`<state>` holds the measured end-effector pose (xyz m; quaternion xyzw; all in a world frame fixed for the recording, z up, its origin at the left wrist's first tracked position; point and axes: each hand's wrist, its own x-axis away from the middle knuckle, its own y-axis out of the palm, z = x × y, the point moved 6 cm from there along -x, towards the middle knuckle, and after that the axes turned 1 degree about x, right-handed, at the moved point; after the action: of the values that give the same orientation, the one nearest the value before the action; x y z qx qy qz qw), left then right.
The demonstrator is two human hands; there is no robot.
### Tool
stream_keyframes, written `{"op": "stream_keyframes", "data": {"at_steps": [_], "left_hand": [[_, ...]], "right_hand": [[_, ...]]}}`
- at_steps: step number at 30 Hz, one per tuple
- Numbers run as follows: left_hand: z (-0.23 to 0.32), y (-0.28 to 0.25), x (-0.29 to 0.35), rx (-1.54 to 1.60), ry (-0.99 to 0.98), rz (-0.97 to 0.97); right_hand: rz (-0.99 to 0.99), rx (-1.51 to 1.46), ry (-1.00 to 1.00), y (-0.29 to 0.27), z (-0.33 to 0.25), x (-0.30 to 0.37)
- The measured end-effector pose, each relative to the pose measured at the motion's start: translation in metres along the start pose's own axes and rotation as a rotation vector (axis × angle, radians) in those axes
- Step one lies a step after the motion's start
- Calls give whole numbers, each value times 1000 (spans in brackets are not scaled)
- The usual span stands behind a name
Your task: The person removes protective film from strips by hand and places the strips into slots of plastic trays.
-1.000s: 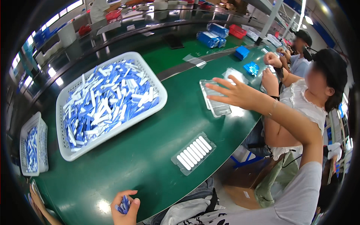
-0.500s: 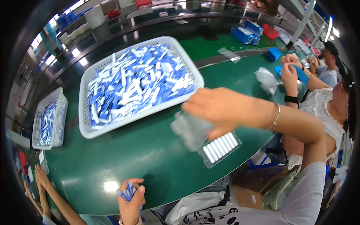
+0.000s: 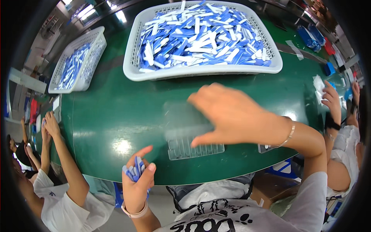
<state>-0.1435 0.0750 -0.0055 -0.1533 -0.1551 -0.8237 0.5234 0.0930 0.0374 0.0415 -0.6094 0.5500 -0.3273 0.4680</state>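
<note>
My left hand, low in the view near the table's front edge, closes around a bundle of slim blue-and-white plastic pieces. To its right, a clear plastic tray with ridged slots lies on the green table, its lid-like flap folded back and hard to see. Over this tray hovers my right hand, slightly blurred, fingers stretched out and thumb apart. Whether it touches the tray cannot be made out. Partly hidden under my right wrist, another clear tray sits at the table edge.
A large white basket heaped with blue-and-white pieces stands at the back of the green table. A smaller similar basket is at the left. Co-workers' hands are at both sides. A blue box stands far right.
My view has swung right. The tray of white pieces now lies by my right wrist, and an unfilled clear tray lies under my right hand. My left hand keeps its bundle.
</note>
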Motion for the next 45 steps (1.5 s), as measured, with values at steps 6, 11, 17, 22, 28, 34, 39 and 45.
{"op": "stream_keyframes", "data": {"at_steps": [6,11,17,22,28,34,39,45], "left_hand": [[-4,4,-7,-244,-9,-136],[-9,2,-8,-243,-37,-112],[-17,7,-7,-233,-55,-95],[-20,9,-5,-279,-67,-135],[-11,28,-9,-340,-89,-197],[-7,40,-13,169,-39,-120],[-18,77,-19,1235,-399,-373],[-19,124,-22,1359,-443,-456]], "right_hand": [[-2,112,95,-19,34,59],[111,-146,170,-12,18,78],[130,-340,153,15,-1,85],[35,-242,224,14,17,112],[67,-9,289,1,41,135],[47,25,212,7,29,113],[238,3,109,-4,-12,94],[552,-588,84,25,-43,94]]}}
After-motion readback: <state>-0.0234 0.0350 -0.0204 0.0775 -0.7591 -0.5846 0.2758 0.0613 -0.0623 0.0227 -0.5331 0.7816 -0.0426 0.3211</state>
